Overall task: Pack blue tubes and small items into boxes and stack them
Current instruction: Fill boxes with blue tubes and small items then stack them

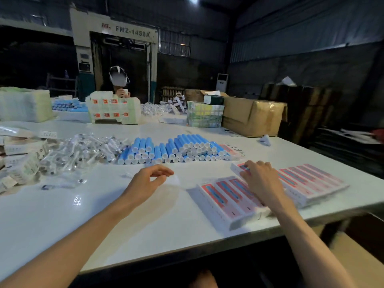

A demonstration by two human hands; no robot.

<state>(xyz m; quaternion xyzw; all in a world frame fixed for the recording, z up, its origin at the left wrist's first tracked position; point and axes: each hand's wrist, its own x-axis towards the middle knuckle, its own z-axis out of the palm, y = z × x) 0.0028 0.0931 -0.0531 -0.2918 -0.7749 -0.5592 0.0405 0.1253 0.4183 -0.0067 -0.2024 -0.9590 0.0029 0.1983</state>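
Far to the left of the left hand (148,179) lie loose printed packets (20,154), and nearer to it is one heap of clear-wrapped small items (83,151), too many to count. The left hand hovers over the white table (104,215) with its fingers loosely curled. A pale blurred scrap (175,180) sits at the fingertips, and I cannot tell whether it is held. Beyond the gap between the two hands, blue tubes (176,148) are stacked in two heaps, caps facing this way. The right hand (260,180) bends its fingers down onto one crosswise box (236,168). It reaches over a flat row of pink boxes (220,194), with three faces showing left of the wrist and about six to its right. Beyond the right hand stand two brown cartons (253,117). One other person (121,91) sits across the table.
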